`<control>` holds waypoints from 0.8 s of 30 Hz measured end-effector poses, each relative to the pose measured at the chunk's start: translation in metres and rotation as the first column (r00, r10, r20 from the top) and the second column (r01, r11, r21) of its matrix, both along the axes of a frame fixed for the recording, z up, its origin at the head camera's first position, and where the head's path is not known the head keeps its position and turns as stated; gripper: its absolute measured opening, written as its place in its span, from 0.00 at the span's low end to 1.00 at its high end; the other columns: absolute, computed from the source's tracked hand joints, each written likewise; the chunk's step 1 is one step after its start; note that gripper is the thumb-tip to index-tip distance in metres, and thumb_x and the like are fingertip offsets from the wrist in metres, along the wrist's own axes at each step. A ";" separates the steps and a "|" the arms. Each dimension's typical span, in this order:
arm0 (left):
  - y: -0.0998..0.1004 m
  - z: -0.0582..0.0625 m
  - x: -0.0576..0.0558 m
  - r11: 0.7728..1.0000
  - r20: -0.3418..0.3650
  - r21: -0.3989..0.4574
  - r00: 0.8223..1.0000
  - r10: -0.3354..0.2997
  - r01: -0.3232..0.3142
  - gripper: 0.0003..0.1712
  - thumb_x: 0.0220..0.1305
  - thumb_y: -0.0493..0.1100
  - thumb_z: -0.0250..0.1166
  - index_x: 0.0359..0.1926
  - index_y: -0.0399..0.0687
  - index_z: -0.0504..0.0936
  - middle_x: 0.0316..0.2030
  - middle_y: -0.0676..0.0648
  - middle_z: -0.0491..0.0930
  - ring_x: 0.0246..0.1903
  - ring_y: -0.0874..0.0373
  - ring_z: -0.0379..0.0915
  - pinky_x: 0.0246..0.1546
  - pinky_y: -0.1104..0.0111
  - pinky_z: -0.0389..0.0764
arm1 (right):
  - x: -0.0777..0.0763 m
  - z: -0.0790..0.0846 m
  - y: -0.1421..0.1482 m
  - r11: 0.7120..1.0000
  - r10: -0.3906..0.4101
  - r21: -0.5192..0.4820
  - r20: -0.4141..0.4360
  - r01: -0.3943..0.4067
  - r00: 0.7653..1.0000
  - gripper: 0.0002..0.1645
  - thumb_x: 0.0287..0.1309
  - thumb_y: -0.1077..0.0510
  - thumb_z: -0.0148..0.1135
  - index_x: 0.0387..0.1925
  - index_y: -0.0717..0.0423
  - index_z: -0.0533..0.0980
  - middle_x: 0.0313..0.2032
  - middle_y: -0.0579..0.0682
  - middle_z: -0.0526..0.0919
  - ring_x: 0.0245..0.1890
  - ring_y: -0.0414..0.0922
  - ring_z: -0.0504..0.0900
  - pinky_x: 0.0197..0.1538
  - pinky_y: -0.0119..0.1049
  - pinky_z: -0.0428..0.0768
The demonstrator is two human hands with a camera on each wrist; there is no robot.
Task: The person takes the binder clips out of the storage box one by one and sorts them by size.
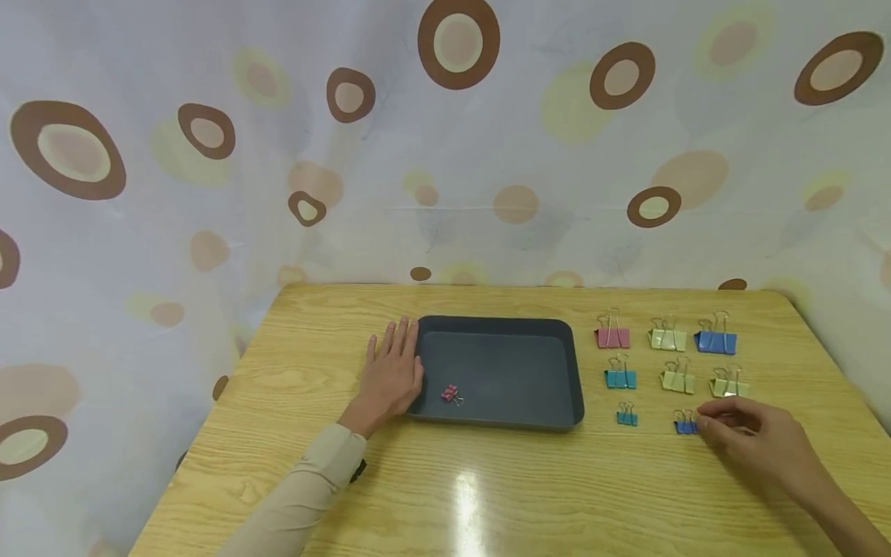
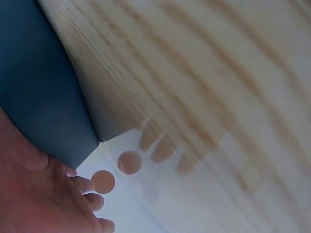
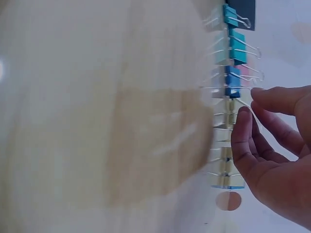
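My left hand (image 1: 391, 377) rests along the left rim of a dark grey tray (image 1: 501, 422), its fingers stretched out. Inside the tray lies a small pink binder clip (image 1: 450, 394). At the right, my right hand (image 1: 766, 437) is beside a small dark blue binder clip (image 1: 685, 426). In the right wrist view the thumb and forefinger stand apart, close to the wire handles of the blue clip (image 3: 233, 81); whether they touch it is unclear. A small teal binder clip (image 1: 627, 418) stands to the left of the blue one.
Behind the small clips stand rows of larger ones: a teal clip (image 1: 620, 378), pale yellow-green clips (image 1: 677, 381), a pink clip (image 1: 612, 338) and a big blue clip (image 1: 715, 343). A patterned cloth (image 1: 487, 155) hangs behind the wooden table (image 1: 390, 495).
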State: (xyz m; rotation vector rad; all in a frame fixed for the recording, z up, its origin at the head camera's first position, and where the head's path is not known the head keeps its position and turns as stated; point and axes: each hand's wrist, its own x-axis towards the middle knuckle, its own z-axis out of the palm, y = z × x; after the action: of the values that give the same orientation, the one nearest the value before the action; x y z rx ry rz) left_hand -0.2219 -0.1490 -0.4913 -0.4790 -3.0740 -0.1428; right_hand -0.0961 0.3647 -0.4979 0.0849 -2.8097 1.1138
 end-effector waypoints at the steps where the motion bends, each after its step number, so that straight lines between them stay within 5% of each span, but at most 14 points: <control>1: 0.000 0.000 0.000 1.000 0.000 0.004 1.000 -0.003 0.003 0.37 0.80 0.48 0.41 0.83 0.42 0.43 0.81 0.40 0.44 0.80 0.42 0.39 0.75 0.42 0.44 | 0.001 0.002 0.000 1.000 -0.007 -0.009 -0.010 0.007 1.000 0.09 0.65 0.58 0.70 0.43 0.59 0.86 0.35 0.42 0.89 0.33 0.25 0.81 0.32 0.24 0.78; 7: 0.001 0.002 0.001 1.000 0.007 0.005 1.000 -0.003 0.003 0.37 0.81 0.48 0.41 0.83 0.42 0.43 0.81 0.40 0.43 0.80 0.42 0.38 0.75 0.43 0.43 | 0.000 0.018 -0.013 0.995 0.031 -0.089 -0.082 -0.038 0.996 0.09 0.66 0.61 0.68 0.45 0.62 0.85 0.37 0.32 0.87 0.36 0.24 0.82 0.35 0.21 0.80; 24: 0.001 0.002 0.000 1.000 0.010 -0.015 1.000 -0.006 0.007 0.37 0.81 0.48 0.40 0.83 0.42 0.42 0.81 0.40 0.42 0.80 0.42 0.38 0.76 0.43 0.43 | -0.014 0.034 -0.109 0.926 0.209 -0.298 -0.108 -0.232 0.972 0.11 0.67 0.67 0.65 0.50 0.64 0.81 0.46 0.58 0.86 0.44 0.31 0.84 0.42 0.29 0.85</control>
State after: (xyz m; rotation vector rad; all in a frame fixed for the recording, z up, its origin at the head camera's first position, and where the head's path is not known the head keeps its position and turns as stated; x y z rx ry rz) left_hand -0.2215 -0.1476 -0.4895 -0.4904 -3.0855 -0.1228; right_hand -0.1105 0.2556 -0.4634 0.4141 -2.5703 1.5513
